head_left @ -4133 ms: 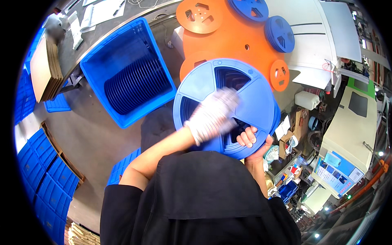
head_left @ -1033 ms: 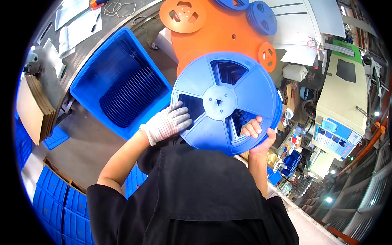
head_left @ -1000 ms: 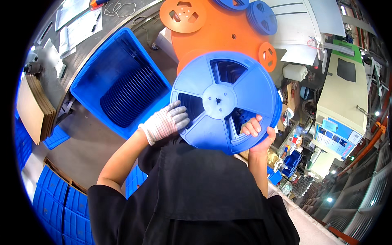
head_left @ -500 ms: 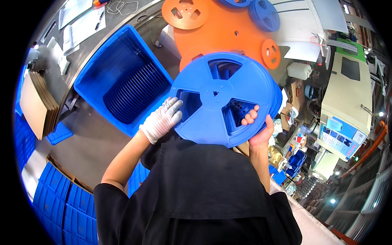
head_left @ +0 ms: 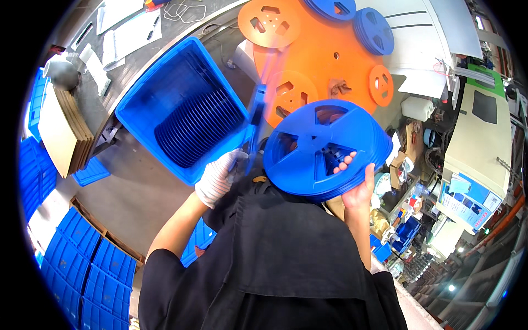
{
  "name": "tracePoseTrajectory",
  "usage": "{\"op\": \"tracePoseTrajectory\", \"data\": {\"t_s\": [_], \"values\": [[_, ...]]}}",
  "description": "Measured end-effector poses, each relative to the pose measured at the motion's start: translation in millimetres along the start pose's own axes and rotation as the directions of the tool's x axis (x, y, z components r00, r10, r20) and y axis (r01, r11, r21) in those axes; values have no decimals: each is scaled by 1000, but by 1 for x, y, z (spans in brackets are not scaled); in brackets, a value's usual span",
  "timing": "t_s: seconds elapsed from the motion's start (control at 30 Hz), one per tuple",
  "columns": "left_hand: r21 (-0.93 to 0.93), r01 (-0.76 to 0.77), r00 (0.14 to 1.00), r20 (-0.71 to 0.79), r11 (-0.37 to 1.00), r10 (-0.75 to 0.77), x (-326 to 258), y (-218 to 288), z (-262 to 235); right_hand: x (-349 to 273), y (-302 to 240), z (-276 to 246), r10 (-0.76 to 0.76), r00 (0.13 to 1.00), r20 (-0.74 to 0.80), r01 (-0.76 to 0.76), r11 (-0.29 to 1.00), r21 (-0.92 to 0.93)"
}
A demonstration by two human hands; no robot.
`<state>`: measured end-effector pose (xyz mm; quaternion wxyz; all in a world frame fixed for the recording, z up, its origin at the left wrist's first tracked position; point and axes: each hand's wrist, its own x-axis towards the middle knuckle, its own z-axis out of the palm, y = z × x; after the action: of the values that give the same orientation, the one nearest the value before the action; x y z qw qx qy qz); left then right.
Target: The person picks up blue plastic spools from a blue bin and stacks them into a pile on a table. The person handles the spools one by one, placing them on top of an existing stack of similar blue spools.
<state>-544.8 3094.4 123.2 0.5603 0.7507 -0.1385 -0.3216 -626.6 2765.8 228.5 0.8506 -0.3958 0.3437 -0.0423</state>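
My right hand (head_left: 357,184), bare, grips a stack of blue plastic reels (head_left: 324,142) by its lower right edge. Its fingertips come through a cutout of the front reel. In my gloved left hand (head_left: 219,177) is a single blue reel (head_left: 257,113), turned edge-on and smeared by motion, between the stack and a blue bin (head_left: 125,116). My left fingers are closed on its lower edge. Inside the bin a row of blue reels (head_left: 201,124) stands on edge, side by side, with bare bin floor around the row.
Beyond the stack is an orange round table (head_left: 319,55) bearing orange reels (head_left: 269,23) and blue reels (head_left: 374,31). A dark workbench (head_left: 159,41) with papers runs along the left. Stacked blue crates (head_left: 104,280) stand at lower left, a beige machine (head_left: 473,129) at right.
My left hand has taken one reel off the front of the stack and swung it edge-on towards the bin. The stack in my right hand now sits slightly farther right in view.
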Motion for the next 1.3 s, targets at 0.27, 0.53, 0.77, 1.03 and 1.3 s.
{"op": "tracePoseTrajectory", "data": {"t_s": [0.27, 0.53, 0.77, 1.03, 1.3], "values": [[539, -655, 743, 326, 530, 585, 17, 6, 9, 5, 3, 21, -24, 997, 74, 28, 998, -53], [322, -753, 655, 452, 573, 606, 22, -1, -1, -8, 3, 13, 79, 997, -25, -80, 994, -76], [427, -283, 931, -93, 859, 353, 79, -22, 40, -22, 4, 16, 132, 978, 158, -127, 991, -44], [215, -438, 896, 33, 873, 442, 98, 66, 99, -25, 12, 11, 141, 964, 226, -139, 990, -27], [250, -538, 841, 104, 805, 530, 78, 49, 106, -27, 16, 9, 118, 970, 211, -114, 993, -33]]}}
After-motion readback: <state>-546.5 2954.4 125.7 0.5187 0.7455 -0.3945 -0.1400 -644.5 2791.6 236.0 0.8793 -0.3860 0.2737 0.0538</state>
